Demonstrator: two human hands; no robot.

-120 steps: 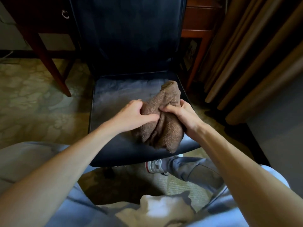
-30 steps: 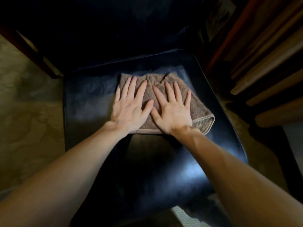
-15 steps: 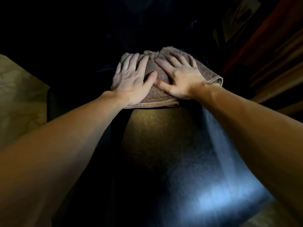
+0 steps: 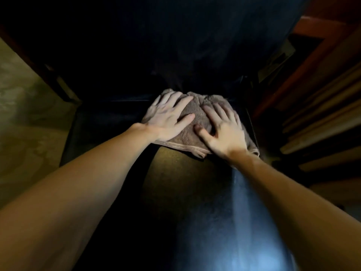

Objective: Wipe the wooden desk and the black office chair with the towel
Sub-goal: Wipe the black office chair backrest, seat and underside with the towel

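Pressing down on a brown terry towel [image 4: 193, 111], both hands lie side by side, palms down. The left hand [image 4: 168, 119] covers the towel's left part. Its grip is spread: the fingers [image 4: 182, 103] are straight and a bit apart, w/ the tips near the far edge of the cloth and the thumb pointing toward the other hand. The right hand [image 4: 224, 132] covers the right part. Its grip is also spread and pinches nothing: the fingers are fanned and only slightly bent, and the thumb [image 4: 201, 132] is out to the left, flat on the cloth. The two thumbs are near each other but apart, w/ a strip of towel visible between them.

The towel is folded and somewhat bunched under the fingertips. It lies at the back of the seat [image 4: 214, 212] of the black padded office chair [image 4: 195, 45], close to the line where the seat meets the backrest, and more toward the right side of the seat. Its hemmed near edge shows below the palms, and one corner sticks out at the right wrist. The near part of the seat shows a pale blue reflection. Both forearms are bare and reach in from the bottom corners.

Left of the chair there is a yellowish patterned floor [image 4: 29, 124]. At upper right a part of the red-brown wooden table [image 4: 322, 26] is in view, and below it are long beige folds [image 4: 322, 114], approx. like a curtain. The light is dim, so the backrest detail is hard to see.
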